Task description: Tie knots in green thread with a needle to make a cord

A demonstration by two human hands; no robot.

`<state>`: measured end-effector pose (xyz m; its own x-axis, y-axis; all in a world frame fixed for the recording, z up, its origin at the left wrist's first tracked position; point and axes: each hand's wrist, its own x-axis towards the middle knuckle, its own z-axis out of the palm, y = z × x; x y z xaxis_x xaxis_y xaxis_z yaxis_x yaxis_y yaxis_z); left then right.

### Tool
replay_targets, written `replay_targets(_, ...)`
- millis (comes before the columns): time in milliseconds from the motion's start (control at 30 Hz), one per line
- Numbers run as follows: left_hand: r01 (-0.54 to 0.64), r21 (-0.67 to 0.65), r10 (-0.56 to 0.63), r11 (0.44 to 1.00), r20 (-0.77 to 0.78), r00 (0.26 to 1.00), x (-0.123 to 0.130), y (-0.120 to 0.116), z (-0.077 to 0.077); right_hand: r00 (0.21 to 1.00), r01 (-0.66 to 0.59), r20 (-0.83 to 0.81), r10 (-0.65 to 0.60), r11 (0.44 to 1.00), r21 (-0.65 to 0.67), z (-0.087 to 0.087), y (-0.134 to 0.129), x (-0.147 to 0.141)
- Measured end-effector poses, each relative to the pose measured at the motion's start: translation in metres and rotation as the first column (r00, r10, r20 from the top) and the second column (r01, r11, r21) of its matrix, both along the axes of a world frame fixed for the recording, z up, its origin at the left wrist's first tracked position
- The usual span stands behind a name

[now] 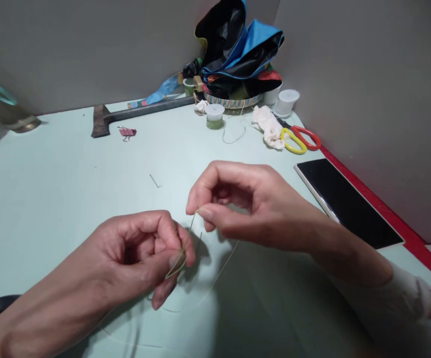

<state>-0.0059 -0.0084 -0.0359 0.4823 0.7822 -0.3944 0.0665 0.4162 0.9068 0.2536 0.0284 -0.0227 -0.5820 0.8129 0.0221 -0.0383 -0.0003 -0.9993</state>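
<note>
Between thumb and fingers, my left hand pinches a thin green thread that forms a small loop under the thumb. My right hand, higher and to the right, pinches the same thread between thumb and index fingertip. The short stretch between the two hands runs straight. A longer pale strand curves below the hands over the table. Past the fingers lies a short, thin dark piece, too small to name. What sits inside my left fingers is partly hidden.
On the pale green table lie a hammer, a pink binder clip, a spool of green thread, a crumpled white tissue, scissors and a phone. Blue-and-black fabric rests on a basket by the wall.
</note>
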Motion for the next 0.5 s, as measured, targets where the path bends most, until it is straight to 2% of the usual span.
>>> replay_targets(100,0.022,0.005,-0.022,1.0,0.005,1.0,-0.008,-0.004,0.0,0.994,0.065,-0.09,-0.069,0.997,-0.051,0.002,-0.003,-0.002)
replay_targets(267,-0.013,0.049,0.015,0.999,-0.03,0.999,-0.008,-0.001,0.004,0.971,0.067,-0.221,-0.096,0.988,-0.138,0.001,-0.007,-0.004)
replay_targets(333,0.007,0.149,0.003,0.989,-0.071,0.997,-0.008,0.001,0.006,0.962,0.052,-0.256,-0.095,0.984,-0.17,0.003,-0.009,-0.004)
replay_targets(400,0.049,0.292,-0.012,0.955,-0.129,0.992,-0.007,0.003,0.007,0.961,0.043,-0.259,-0.096,0.979,-0.2,0.006,-0.011,-0.005)
replay_targets(500,0.007,0.446,0.063,0.895,-0.141,0.988,-0.004,0.003,0.006,0.97,0.037,-0.223,-0.092,0.97,-0.24,0.01,-0.014,-0.007)
